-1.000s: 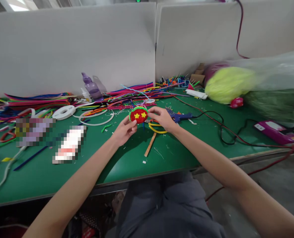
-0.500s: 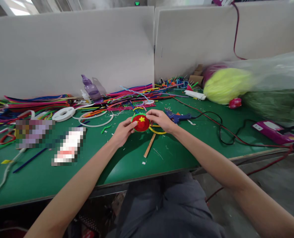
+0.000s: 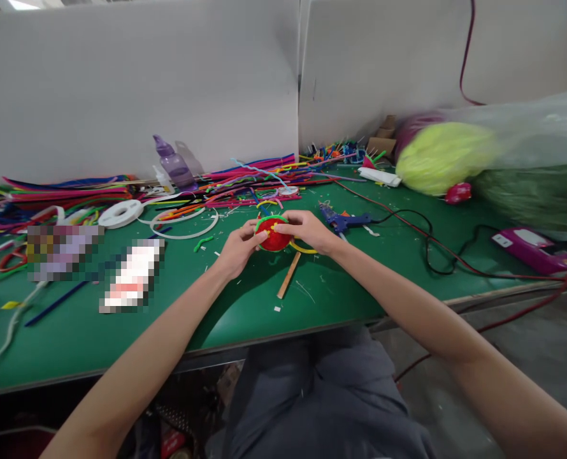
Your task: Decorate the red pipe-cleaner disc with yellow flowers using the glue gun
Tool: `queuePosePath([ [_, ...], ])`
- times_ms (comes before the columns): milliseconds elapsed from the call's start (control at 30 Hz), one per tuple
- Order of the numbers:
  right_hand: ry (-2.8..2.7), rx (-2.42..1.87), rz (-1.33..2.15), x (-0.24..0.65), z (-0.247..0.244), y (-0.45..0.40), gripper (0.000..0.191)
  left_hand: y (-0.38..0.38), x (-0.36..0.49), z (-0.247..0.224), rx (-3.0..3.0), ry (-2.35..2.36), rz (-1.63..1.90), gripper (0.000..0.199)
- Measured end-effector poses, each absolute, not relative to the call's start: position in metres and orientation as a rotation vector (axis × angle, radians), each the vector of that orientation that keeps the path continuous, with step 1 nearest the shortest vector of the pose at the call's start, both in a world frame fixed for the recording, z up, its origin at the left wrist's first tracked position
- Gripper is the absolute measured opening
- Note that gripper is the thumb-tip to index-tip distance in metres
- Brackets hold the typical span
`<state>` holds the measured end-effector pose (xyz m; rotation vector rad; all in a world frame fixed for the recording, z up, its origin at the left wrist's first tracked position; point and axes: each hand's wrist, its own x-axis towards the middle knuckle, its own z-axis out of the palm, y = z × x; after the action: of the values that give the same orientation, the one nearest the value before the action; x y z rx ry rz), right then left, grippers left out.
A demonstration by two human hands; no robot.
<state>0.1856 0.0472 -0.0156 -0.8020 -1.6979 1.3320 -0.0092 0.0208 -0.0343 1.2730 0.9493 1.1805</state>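
Observation:
Between my hands is a small round red disc (image 3: pixel 274 241) with a green fuzzy rim and a yellow star-shaped piece on its face. My left hand (image 3: pixel 242 250) grips its left edge, thumb on the front. My right hand (image 3: pixel 307 229) is closed at the upper right, its thumb and fingertips pressing over the yellow piece, which is now partly covered. Behind the disc and right hand, a yellow ring (image 3: pixel 305 248) shows in part. Below them a flat wooden stick (image 3: pixel 289 275) lies on the green table (image 3: pixel 245 319).
A blue glue gun (image 3: pixel 345 220) with a black cord lies to the right. Bundles of colourful pipe cleaners (image 3: pixel 68 191), a purple bottle (image 3: pixel 174 164) and a white ribbon roll (image 3: pixel 121 213) stand at the back left. A purple power strip (image 3: pixel 534 250) and plastic bags (image 3: pixel 448 156) occupy the right.
My right thumb and fingers have moved left from the disc's upper edge onto the yellow piece. The left hand keeps its hold. The view has tipped slightly downward.

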Motion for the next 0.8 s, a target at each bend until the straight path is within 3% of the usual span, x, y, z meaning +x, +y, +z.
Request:
queuePosePath([
  [800,-1.473,-0.777,1.601,0.188,-0.023,0.055,0.031,0.022,-0.009,-0.024,0.832,0.930,1.153,0.041],
])
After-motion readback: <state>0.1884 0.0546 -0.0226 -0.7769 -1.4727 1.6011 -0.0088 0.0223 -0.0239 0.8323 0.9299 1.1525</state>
